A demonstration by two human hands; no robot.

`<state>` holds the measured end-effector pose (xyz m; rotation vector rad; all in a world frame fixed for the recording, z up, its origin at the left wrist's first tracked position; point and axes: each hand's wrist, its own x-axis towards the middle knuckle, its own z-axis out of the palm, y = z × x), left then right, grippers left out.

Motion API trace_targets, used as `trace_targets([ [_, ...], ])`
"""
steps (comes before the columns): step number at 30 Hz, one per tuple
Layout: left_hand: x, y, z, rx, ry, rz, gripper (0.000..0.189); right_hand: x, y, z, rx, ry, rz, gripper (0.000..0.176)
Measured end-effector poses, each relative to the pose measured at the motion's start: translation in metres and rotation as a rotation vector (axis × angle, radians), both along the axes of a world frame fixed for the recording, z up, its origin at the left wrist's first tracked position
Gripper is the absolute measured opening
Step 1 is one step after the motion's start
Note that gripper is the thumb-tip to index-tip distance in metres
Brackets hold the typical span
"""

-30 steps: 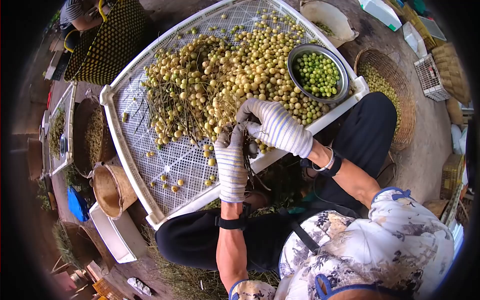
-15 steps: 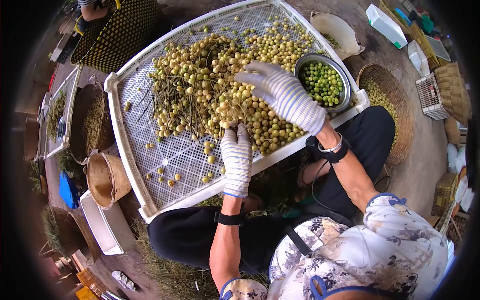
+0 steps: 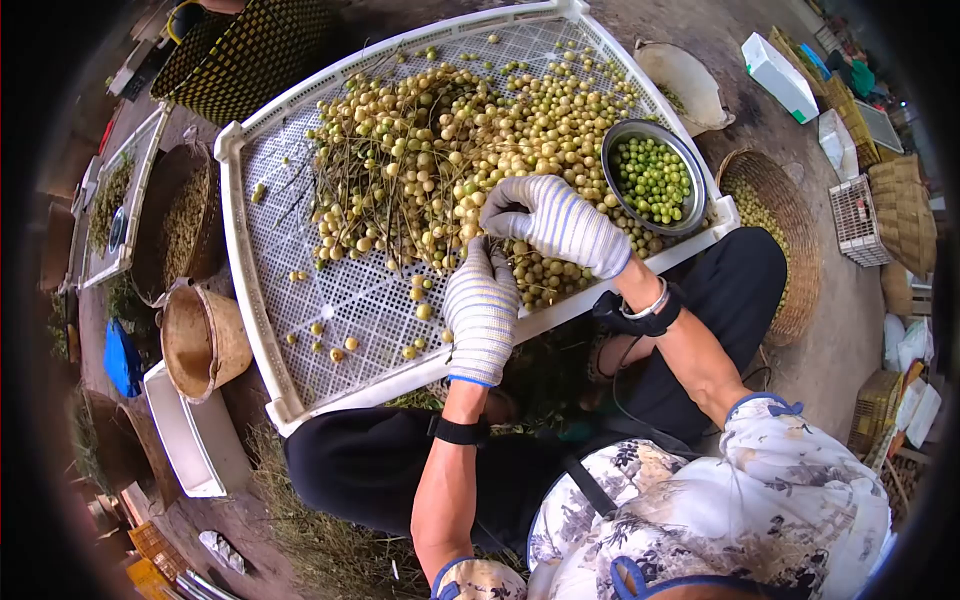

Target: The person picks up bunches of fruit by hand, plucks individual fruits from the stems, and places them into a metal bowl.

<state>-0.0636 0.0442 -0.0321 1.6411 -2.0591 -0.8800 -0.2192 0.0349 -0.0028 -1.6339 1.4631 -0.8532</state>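
Observation:
A white perforated tray (image 3: pixel 345 377) lies across my knees, bearing a heap of yellow-green round fruits (image 3: pixel 430 130) with thin brown stems. My left hand (image 3: pixel 482 312), in a striped knit glove, is closed at the heap's near edge; what its fingertips pinch is too small to name. Just right of it, my right hand (image 3: pixel 557 222), gloved too, has its fingers curled together close to the left fingertips, and its grip is partly hidden. A metal bowl (image 3: pixel 612 187) of greener fruits (image 3: pixel 652 180) rests at the tray's right side.
Right of the tray stands a wicker basket (image 3: pixel 797 300) with fruits. At the left are a tan bucket (image 3: pixel 225 345), a white box (image 3: pixel 205 450) and another fruit basket (image 3: pixel 150 200). A black and yellow woven basket (image 3: pixel 240 75) is at the upper left, and dry stems (image 3: pixel 310 520) lie below.
My right hand has come down and left to my left hand, and its spread fingers have curled. My left hand has shifted slightly right. The view has shifted a little.

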Motion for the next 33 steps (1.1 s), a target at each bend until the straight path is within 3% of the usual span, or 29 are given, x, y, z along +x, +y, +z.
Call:
trace_targets([
  [2, 0.001, 0.000, -0.005, -0.025, -0.011, 0.012, 0.033, -0.014, 0.001, 0.004, 0.007, 0.020, 0.162, 0.026],
  [5, 0.005, 0.000, -0.012, -0.033, 0.059, 0.045, 0.033, -0.025, 0.004, 0.040, 0.187, -0.002, 0.067, 0.033],
  [6, 0.006, 0.001, -0.013, -0.053, 0.037, 0.023, 0.034, -0.027, 0.000, 0.031, 0.083, 0.069, -0.016, 0.029],
  [11, -0.001, 0.003, 0.004, 0.035, -0.189, -0.099, 0.040, 0.004, -0.023, 0.003, -0.187, 0.326, 0.252, 0.027],
  [16, -0.003, 0.006, 0.002, 0.068, -0.309, -0.115, 0.038, 0.000, -0.025, 0.002, -0.060, 0.463, 0.319, 0.027],
  [19, 0.004, 0.000, -0.032, -0.093, -0.014, -0.095, 0.032, -0.013, -0.023, 0.008, 0.126, 0.270, 0.220, 0.027],
  [20, 0.003, -0.006, -0.037, -0.073, 0.231, -0.083, 0.026, -0.015, -0.020, 0.011, 0.234, 0.123, 0.133, 0.027],
  [22, 0.006, -0.007, -0.046, 0.436, 0.585, 0.047, 0.025, -0.021, -0.022, 0.012, 0.250, 0.082, -0.029, 0.029],
  [23, 0.008, -0.005, -0.016, 0.629, 0.692, 0.097, 0.024, -0.025, -0.022, 0.014, 0.265, 0.055, -0.091, 0.030],
  [25, 0.013, -0.008, -0.023, 0.663, 0.883, 0.105, 0.020, -0.033, -0.023, 0.000, -0.010, 0.198, -0.266, 0.029],
  [27, 0.013, -0.009, 0.000, 0.831, 1.068, 0.233, 0.018, -0.039, -0.019, -0.007, -0.229, 0.326, -0.390, 0.027],
  [29, 0.018, -0.011, -0.008, 0.826, 1.199, 0.158, 0.024, -0.043, -0.007, -0.010, -0.390, 0.439, -0.463, 0.026],
  [30, 0.014, -0.009, 0.008, 0.809, 1.203, 0.248, 0.025, -0.041, 0.003, -0.005, -0.088, 0.207, -0.443, 0.025],
  [31, 0.007, -0.003, 0.027, 0.796, 1.203, 0.337, 0.026, -0.034, 0.013, -0.009, 0.010, -0.012, -0.437, 0.028],
  [32, 0.003, 0.002, 0.038, 0.785, 1.198, 0.426, 0.027, -0.031, 0.015, -0.025, 0.003, -0.098, -0.383, 0.030],
  [33, 0.005, 0.001, 0.030, 0.836, 1.246, 0.309, 0.027, -0.023, 0.015, -0.031, -0.004, -0.184, -0.331, 0.032],
])
